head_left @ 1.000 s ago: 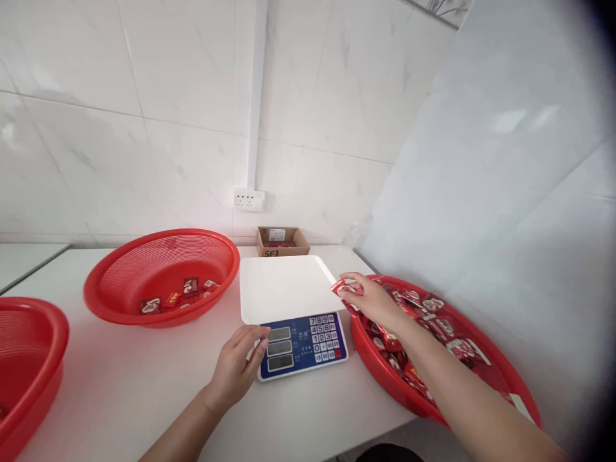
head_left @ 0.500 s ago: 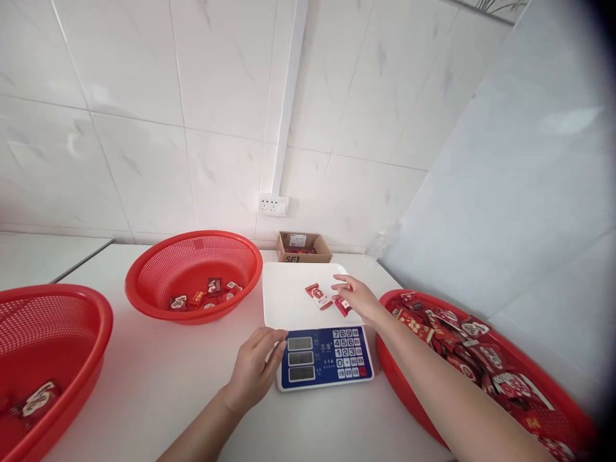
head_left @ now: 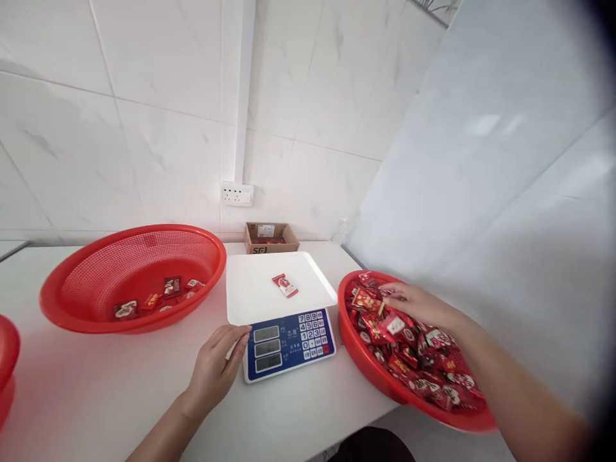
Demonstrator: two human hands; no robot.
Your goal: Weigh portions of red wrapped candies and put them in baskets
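On the white surface (head_left: 120, 385), a round red plastic basket (head_left: 366, 369) sat at the right edge, beside a blue-and-white digital scale (head_left: 289, 340). The left hand (head_left: 212, 372), grip spread, touched the scale; the right hand (head_left: 414, 305) lay in the basket, grip unclear. A red foil packet (head_left: 285, 285) lay on the scale

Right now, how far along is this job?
Done: one packet lies on the scale tray, and a few sit in the left basket. In hand: right hand is among packets in the right basket; left hand rests at the scale. Left: that basket is heaped.
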